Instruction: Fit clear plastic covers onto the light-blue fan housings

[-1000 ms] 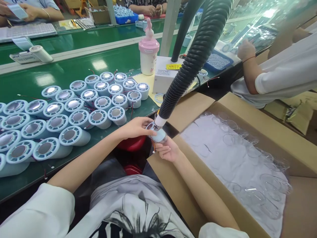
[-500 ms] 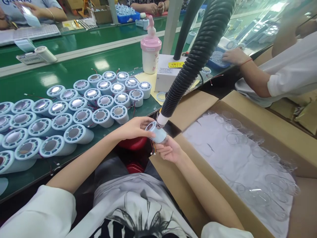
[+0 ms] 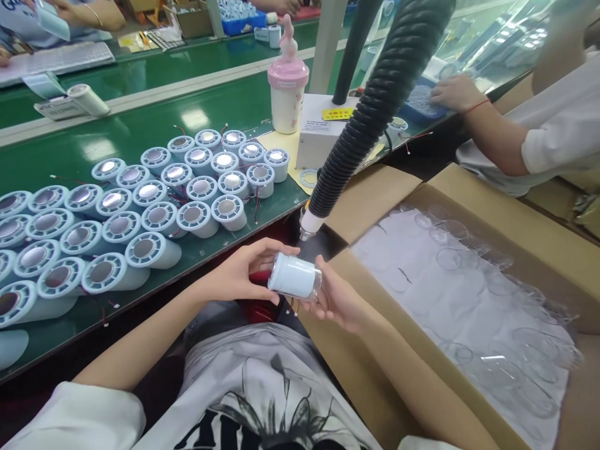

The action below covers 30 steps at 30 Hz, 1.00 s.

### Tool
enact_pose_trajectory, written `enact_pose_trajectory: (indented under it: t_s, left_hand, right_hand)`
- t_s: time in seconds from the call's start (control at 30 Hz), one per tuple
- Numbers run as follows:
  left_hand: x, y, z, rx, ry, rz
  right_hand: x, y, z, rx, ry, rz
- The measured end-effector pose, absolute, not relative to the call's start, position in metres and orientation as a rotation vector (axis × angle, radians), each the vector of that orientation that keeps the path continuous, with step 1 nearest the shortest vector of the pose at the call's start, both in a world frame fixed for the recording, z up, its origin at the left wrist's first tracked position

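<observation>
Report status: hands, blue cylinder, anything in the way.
Left hand, right hand: both holding light-blue cylinder. Clear casing around it. Hose nozzle close by, not touching.

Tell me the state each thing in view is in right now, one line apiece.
Held cylinder: sideways inside a clear cover, in the right hand
Left hand: curved around its other end
Other cylinders: standing close together, metal discs up
Cardboard box: open, clear pieces inside
Pink-lidded cup: upright, lid on
Black hose: slanting down, tip apart from the cylinder
</observation>
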State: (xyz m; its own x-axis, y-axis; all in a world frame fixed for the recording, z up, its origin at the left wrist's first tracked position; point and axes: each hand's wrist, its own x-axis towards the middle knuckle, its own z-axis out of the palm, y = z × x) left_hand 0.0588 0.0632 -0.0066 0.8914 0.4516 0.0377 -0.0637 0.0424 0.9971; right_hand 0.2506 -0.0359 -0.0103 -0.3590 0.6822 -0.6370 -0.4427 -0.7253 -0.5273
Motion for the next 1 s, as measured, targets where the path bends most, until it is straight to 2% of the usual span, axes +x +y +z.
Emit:
enact_pose_trajectory:
  t_s: [0.23, 0.4, 0.47, 0.6, 0.67, 0.73, 0.87, 1.0]
  left_hand:
    - [0.044, 0.047, 0.005, 1.706, 0.258, 0.47]
    - [0.04, 0.039, 0.015, 1.867, 0.298, 0.442]
    - [0.04, 0.033, 0.02, 1.739, 0.387, 0.418]
    - [0.041, 0.023, 0.023, 1.465, 0.56, 0.321]
    - [0.04, 0.021, 0.021, 1.388, 0.577, 0.274]
    - [0.04, 0.022, 0.018, 1.4, 0.533, 0.279]
    - [0.038, 0.026, 0.017, 1.478, 0.421, 0.328]
    - [0.039, 0.027, 0.016, 1.371, 0.462, 0.29]
  right_hand:
    - [0.244, -0.048, 0.008, -1.198, -0.437, 2.168]
    - [0.244, -0.058, 0.0, -1.078, -0.611, 2.28]
    - [0.247, -0.063, -0.006, -1.1, -0.833, 2.053]
    - [0.257, -0.071, -0.011, -1.081, -1.493, 1.118]
    - [0.259, -0.072, -0.009, -1.011, -1.734, 0.876]
    - [0.258, -0.074, -0.007, -1.02, -1.694, 0.955]
    - [0.254, -0.075, -0.004, -1.022, -1.264, 1.387]
    - [0.257, -0.073, -0.005, -1.084, -1.309, 1.383]
